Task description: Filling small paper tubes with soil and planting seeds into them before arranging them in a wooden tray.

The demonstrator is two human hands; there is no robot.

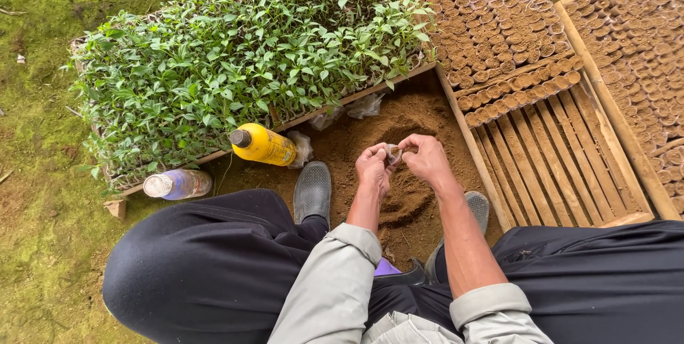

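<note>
Above the loose brown soil heap [402, 173], both hands pinch a small soil-filled clear plastic pot [392, 153]; left hand [373, 166] and right hand [427, 158] fingers clamped on its rim; best held upright, pressed gently.

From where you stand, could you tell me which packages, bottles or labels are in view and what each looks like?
Yellow bottle: lying on the soil by the seedling tray's front edge, left of the hands; cylindrical, dark cap, small label too blurred to make out.
Clear bottle: lying further left beside the person's knee; transparent plastic with a bluish-purple wrap, whitish top.
Crumpled plastic bags: under the tray edge; translucent, whitish.
No signs or screens.
</note>
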